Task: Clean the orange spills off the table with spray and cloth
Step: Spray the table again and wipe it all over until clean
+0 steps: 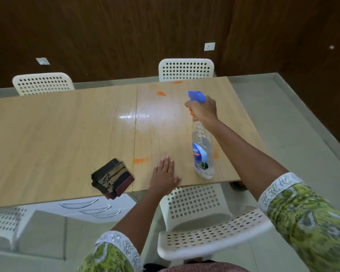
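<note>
My right hand [203, 110] grips the neck of a clear spray bottle [202, 152] with a blue trigger head, held above the right part of the wooden table [57, 134]. My left hand [164, 176] lies flat, fingers apart, on the table near its front edge. A folded dark striped cloth [112, 178] rests on the table to the left of that hand. Orange spills show on the tabletop: one smear [140, 160] just beyond my left hand, one [161, 93] farther back, one [177, 82] at the far edge, and one [216, 154] behind the bottle.
White perforated chairs stand around the table: two on the far side [185, 70] [42, 83], one in front of me [204, 224]. A white drawer unit [90, 208] sits under the table. A dark wood-panel wall runs behind.
</note>
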